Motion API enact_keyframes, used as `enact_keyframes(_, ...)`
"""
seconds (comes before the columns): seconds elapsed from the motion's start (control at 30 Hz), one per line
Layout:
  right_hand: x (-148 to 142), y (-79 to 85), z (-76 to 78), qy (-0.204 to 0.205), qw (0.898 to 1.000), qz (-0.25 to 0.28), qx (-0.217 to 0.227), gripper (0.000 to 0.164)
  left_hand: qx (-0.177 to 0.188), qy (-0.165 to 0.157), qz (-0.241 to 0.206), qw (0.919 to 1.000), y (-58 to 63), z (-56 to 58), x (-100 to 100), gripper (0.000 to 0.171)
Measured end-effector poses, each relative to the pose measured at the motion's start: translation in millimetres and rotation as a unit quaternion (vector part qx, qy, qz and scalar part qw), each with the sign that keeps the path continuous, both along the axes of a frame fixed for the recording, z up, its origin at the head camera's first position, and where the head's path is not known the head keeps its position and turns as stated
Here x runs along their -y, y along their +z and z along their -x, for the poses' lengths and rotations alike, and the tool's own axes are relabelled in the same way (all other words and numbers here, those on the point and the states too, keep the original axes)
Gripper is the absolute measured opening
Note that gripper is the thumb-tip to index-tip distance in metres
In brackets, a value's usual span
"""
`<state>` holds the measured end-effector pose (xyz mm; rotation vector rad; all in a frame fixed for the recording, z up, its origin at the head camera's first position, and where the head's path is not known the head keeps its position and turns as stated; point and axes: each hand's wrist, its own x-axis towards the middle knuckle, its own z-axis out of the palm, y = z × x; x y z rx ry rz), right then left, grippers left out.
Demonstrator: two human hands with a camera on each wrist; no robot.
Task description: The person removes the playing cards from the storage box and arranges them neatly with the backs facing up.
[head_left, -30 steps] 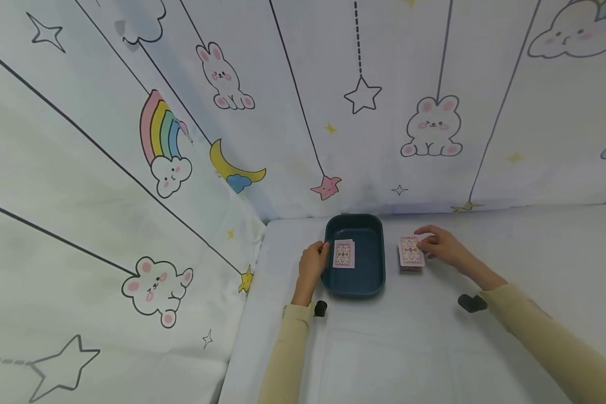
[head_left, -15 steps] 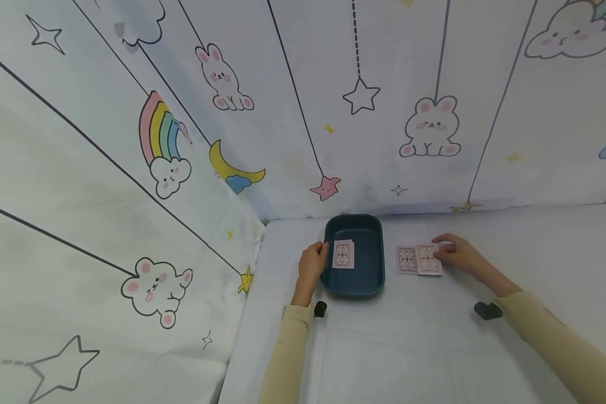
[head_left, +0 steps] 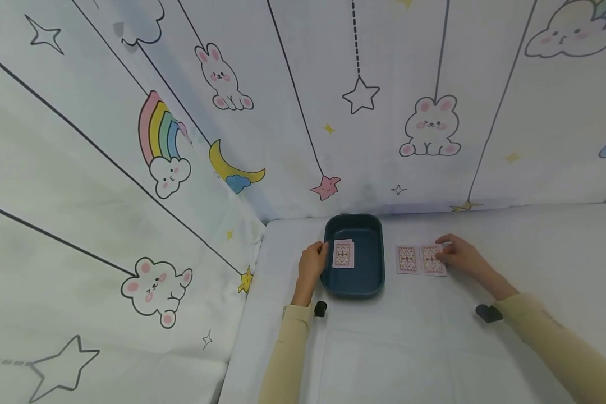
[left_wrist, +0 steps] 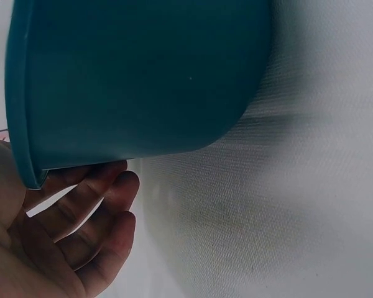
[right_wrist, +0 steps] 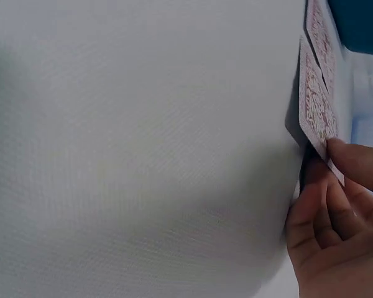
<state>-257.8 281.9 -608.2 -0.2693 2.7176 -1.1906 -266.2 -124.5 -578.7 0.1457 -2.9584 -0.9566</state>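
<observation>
A dark teal tray (head_left: 379,264) stands on the white table with a few pink-patterned playing cards (head_left: 343,254) face down inside it. My left hand (head_left: 311,262) grips its left rim; in the left wrist view the fingers (left_wrist: 115,192) lie under the rim, against the outer wall, and the thumb is hidden. To the right of the tray a playing card (head_left: 407,260) lies face down. Beside it my right hand (head_left: 459,257) pinches the edge of another playing card (head_left: 431,261), thumb on top and fingers beneath. That card is slightly tilted off the table in the right wrist view.
A dark wrist device (head_left: 320,308) shows at the left wrist and another dark device (head_left: 488,313) at the right. Behind the white table (head_left: 384,353) hangs a cloth (head_left: 283,112) printed with rabbits, stars and clouds; more of it covers the left side.
My right hand has drawn the pinched card rightward off the stack, so the two now lie side by side with a narrow gap. My left hand and the tray have stayed put.
</observation>
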Motion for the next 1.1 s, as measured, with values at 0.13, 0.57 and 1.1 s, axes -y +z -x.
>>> enact_keyframes(0.13, 5.9, 1.4, -2.1, -0.006, 1.000, -0.020, -0.008, 0.041, 0.001, 0.000, -0.001, 1.0000, -0.5, -0.2, 0.1, 0.035)
enact_keyframes(0.57, 12.5, 2.2, -2.0, -0.005, 0.997, -0.066, -0.040, 0.039, 0.000, -0.002, -0.005, 1.0000, -2.2, 0.2, 0.0, 0.035)
enact_keyframes(1.1, 7.7, -0.9, -2.8, -0.005, 0.998, -0.052, -0.047, 0.039, -0.001, 0.001, -0.010, 0.9999, -3.0, -0.3, -0.4, 0.035)
